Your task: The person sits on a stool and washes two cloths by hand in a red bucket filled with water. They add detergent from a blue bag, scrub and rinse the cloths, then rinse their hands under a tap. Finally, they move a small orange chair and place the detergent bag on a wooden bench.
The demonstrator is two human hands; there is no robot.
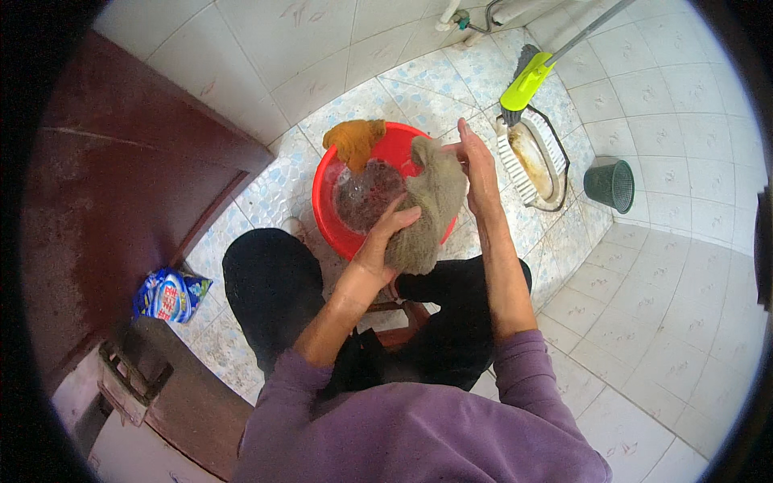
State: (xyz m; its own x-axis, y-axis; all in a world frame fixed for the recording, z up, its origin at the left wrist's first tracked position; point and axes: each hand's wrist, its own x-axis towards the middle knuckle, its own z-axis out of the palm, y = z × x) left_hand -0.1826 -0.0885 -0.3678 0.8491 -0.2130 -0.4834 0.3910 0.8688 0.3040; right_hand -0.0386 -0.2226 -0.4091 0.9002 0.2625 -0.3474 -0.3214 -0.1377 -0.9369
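Note:
A wet greyish-green cloth (438, 202) is held up between my two hands, over the right side of a red plastic basin (323, 208). My left hand (383, 238) grips its lower left part, thumb on top. My right hand (477, 160) is at its upper right edge, with the index finger pointing up and the other fingertips against or behind the cloth; their grip is partly hidden. Murky, sudsy water (368, 193) lies in the basin. Over the basin's far left rim hangs a mustard-brown cloth (357, 142).
A squat toilet (534, 163) is set in the tiled floor on the right, with a lime-green brush head (526, 84) above it. Beyond stands a dark green bin (607, 186). At left are a brown door (139, 163) and a blue detergent bag (169, 296). A wooden stool (398, 332) is between my legs.

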